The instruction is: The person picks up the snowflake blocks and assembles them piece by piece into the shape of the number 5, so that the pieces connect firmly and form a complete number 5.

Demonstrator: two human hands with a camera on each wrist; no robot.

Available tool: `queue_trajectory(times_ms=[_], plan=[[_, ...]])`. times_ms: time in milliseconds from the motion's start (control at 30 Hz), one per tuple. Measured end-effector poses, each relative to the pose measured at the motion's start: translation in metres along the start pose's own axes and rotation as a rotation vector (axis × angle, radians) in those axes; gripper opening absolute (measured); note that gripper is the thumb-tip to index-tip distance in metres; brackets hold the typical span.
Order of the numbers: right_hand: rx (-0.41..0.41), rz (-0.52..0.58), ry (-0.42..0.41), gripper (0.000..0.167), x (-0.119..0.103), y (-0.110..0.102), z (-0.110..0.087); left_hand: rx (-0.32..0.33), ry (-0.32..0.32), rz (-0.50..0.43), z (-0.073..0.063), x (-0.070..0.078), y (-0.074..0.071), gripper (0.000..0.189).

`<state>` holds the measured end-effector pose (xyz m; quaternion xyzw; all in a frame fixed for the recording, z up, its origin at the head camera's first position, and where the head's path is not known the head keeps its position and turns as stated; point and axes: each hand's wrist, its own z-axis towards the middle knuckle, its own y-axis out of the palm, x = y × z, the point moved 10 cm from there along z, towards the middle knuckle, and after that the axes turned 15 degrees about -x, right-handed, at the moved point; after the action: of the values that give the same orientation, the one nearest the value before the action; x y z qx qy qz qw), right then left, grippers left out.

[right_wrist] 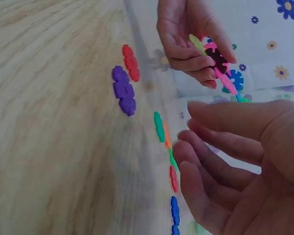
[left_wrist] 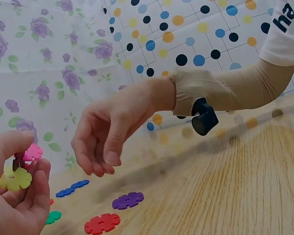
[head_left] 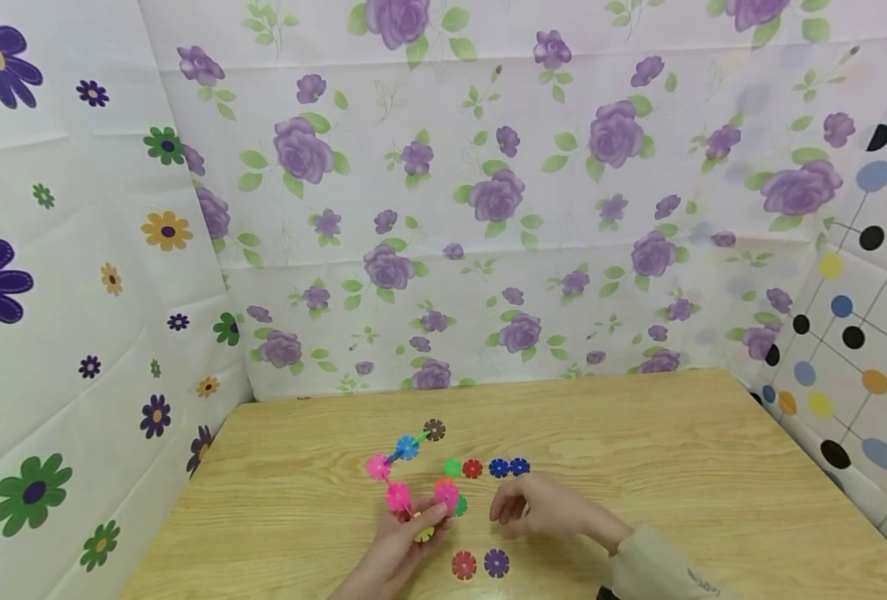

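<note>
My left hand (head_left: 394,550) grips a bent chain of notched, flower-shaped plastic linking discs, thumb on a pink disc (head_left: 447,497). A yellow disc (left_wrist: 14,179) shows among those fingers, close to a dark brown one (right_wrist: 216,60). From the grip the chain runs up and away through another pink disc (head_left: 398,497) and a light blue disc (head_left: 407,447) to a brown disc (head_left: 434,430) at its far end. My right hand (head_left: 537,507) hovers over the table to the right of the chain, fingers loosely bent, holding nothing.
On the wooden table (head_left: 638,433), a red disc (head_left: 464,565) and a purple disc (head_left: 497,563) lie near the front. Farther back lie green (head_left: 453,468), red (head_left: 473,468) and dark blue discs (head_left: 499,467). Patterned cloth (head_left: 443,208) encloses the table's back and sides.
</note>
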<state>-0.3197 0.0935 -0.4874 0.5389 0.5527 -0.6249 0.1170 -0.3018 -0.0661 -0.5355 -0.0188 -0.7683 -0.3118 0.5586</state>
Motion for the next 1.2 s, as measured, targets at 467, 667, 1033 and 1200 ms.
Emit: queue_trajectory(times_ms=[467,667,1033,1200], plan=[[-0.104,-0.323,0.123,0.025,-0.005,0.038,0.012,-0.008,-0.019,0.018,-0.002,-0.007,0.003,0.01],[-0.061,-0.264,0.093,0.024,-0.007,0.036,0.013,-0.017,-0.042,0.011,-0.004,-0.01,0.006,0.013],[0.205,-0.078,-0.039,0.014,-0.016,-0.007,0.0,-0.049,-0.04,0.025,-0.003,-0.008,0.012,0.02],[0.373,-0.027,-0.081,0.01,-0.024,-0.028,-0.014,-0.063,-0.032,0.041,-0.002,-0.008,0.015,0.028]])
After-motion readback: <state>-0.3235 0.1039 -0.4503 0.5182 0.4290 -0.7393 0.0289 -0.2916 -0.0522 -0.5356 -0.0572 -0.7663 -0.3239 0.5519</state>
